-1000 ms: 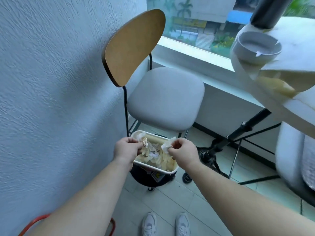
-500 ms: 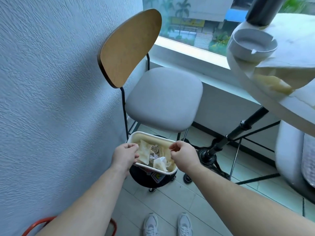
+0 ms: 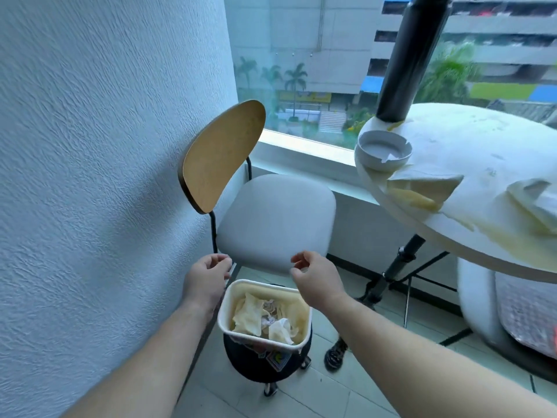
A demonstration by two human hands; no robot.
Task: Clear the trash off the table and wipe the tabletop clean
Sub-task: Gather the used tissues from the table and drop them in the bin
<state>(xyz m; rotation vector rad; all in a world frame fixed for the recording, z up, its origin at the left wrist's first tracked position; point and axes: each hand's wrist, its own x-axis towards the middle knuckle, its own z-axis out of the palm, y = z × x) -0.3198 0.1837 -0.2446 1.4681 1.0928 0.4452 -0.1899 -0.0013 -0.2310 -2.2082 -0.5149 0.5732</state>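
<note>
A small bin (image 3: pixel 229 300) with a white rim and dark body stands on the floor below me, holding crumpled tissues (image 3: pixel 278 328) and yellowish paper. My left hand (image 3: pixel 206 279) hovers just above its left rim, fingers loosely curled and holding nothing. My right hand (image 3: pixel 315 277) is above the right rim, empty as well, fingers apart. At the right, the round white table (image 3: pixel 482 146) carries a white ashtray (image 3: pixel 382 150), crumpled tissues (image 3: pixel 422 185) near its edge, another wad (image 3: pixel 536 200) and yellowish stains.
A chair (image 3: pixel 277 218) with a wooden back and grey seat stands behind the bin against the textured wall (image 3: pixel 90 176). A black pole (image 3: pixel 413 55) rises by the table, with a tripod base (image 3: pixel 391 276) on the tiled floor. A window ledge runs behind.
Both hands let the tissues fall into the bin and rose above its rim. My view lifted, bringing more of the table in.
</note>
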